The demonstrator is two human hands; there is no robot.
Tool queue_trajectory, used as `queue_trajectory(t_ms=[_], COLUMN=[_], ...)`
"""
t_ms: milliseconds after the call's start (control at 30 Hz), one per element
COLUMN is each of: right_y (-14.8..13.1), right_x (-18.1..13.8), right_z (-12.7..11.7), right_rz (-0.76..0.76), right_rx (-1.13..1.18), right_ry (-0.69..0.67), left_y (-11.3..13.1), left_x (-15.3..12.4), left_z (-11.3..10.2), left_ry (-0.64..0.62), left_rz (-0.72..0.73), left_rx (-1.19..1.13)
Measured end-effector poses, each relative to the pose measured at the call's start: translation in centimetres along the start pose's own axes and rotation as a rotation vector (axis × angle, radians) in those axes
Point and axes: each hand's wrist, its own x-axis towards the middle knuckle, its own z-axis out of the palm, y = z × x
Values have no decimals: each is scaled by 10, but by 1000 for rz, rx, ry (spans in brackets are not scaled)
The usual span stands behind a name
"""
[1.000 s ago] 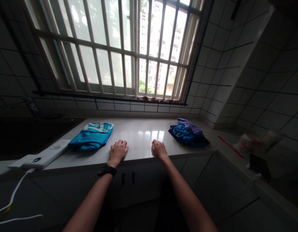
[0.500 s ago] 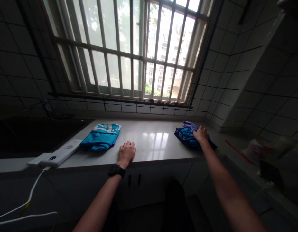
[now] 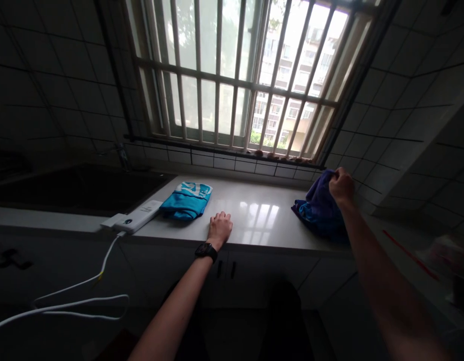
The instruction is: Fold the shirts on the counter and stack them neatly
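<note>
My right hand point(image 3: 341, 187) is closed on a purple garment point(image 3: 319, 198) and lifts it off a small heap of blue clothes point(image 3: 310, 216) at the right end of the white counter point(image 3: 254, 220). My left hand point(image 3: 219, 228) rests on the counter near its front edge, fingers curled loosely, holding nothing; a dark watch sits on that wrist. A folded blue and white garment point(image 3: 187, 200) lies on the counter to the left of that hand.
A white power strip point(image 3: 132, 219) lies at the counter's left end, its white cable point(image 3: 77, 296) hanging down in loops. A dark sink point(image 3: 66, 185) is further left. A barred window point(image 3: 239, 80) stands behind the counter. Tiled walls close the right corner.
My right hand went from the counter's front edge to the heap at the right, closed on the purple garment and raised it. The left hand stayed put. The view swung right.
</note>
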Motion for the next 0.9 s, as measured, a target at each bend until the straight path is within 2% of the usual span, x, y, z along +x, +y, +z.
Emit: queue_trajectory(t_ms=[133,267,300,433,533,600,700,833,900], right_y=[-57,-95,-101,-115,-117,-115,-111,-106,-103], right_x=[18,18,15,-12,-55,-91,-143,-189,-201], right_z=[-9,-7,-4,21,44,58,73,90,97], right_rz=[-151,-166,-157,-164,-251,-290,-249,-263,-257], right_rx=[333,596,634,664,570,418,244,152,108], right_ry=[40,215,219,29,-71,-261,-518,-727,-770], left_y=[1,1,1,-1,-2,-4,-6,-8,-9], left_x=[0,-1,-1,-3,-3,-2,1,4,4], left_z=[-1,-2,-2,-3,-3,-3,-1,3,5], left_ry=[-5,-11,-12,-3,-4,-10,-11,16,28], left_rz=[-10,-13,-11,14,13,-5,-7,-2,3], left_rx=[18,34,31,16,13,5,19,47,45])
